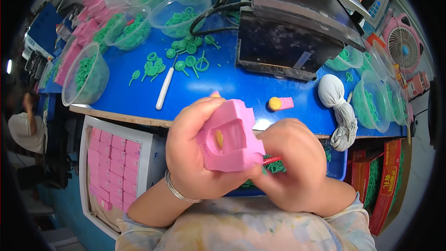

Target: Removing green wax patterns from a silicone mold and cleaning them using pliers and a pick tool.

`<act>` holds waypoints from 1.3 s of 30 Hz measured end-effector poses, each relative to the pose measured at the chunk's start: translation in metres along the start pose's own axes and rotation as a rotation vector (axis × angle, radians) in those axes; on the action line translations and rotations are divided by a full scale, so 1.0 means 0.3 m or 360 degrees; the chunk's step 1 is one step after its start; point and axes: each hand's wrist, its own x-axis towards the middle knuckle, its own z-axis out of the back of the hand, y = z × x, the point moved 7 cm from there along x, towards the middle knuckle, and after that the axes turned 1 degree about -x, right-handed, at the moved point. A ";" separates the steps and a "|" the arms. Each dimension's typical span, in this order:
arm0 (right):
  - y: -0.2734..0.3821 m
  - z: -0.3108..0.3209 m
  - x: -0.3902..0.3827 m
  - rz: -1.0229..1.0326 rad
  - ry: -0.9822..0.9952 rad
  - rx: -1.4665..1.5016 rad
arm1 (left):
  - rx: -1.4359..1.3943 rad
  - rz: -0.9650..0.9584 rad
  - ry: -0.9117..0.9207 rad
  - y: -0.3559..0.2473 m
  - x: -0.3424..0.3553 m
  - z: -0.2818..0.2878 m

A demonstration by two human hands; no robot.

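Small green plastic bits (85, 69) are held in a round clear plastic bowl (99, 76). Below, pink plastic blocks (111, 167) are packed in rows in a white box (121, 129). At the middle, in front of the blue table (130, 76), a hollow pink plastic piece (237, 151) is wrapped snugly by the left hand (186, 146). By its side, a thin red stick (273, 160) is gripped in the curled fingers of the right hand (297, 162), which is blurred. Farther right, a knotted grey cloth bundle (332, 93) is seen.
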 end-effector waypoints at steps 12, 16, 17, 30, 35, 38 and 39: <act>-0.191 -0.058 -0.130 -0.1302 -0.0059 0.1560 | 0.1377 -0.0061 0.0050 0.073 0.035 -0.001; -0.217 -0.054 -0.154 -0.1277 -0.0132 0.1491 | 0.1114 -0.0246 -0.0002 -0.003 0.005 0.005; -0.216 -0.059 -0.166 -0.1297 -0.0137 0.1512 | 0.1104 -0.0280 -0.0013 -0.034 -0.009 -0.015; -0.206 -0.115 -0.352 -0.0725 0.1272 -0.0272 | -0.0418 0.1059 0.0026 0.090 -0.162 0.004; -0.233 -0.133 -0.441 -0.0715 0.1447 -0.0373 | -0.0487 0.1158 -0.0077 0.117 -0.197 0.023; -0.219 -0.099 -0.379 -0.1093 0.1268 -0.0123 | -0.0314 0.1048 -0.0122 0.099 -0.189 0.033; -0.216 -0.082 -0.359 -0.1330 0.1227 0.0035 | -0.0301 0.1051 -0.0135 0.101 -0.194 0.039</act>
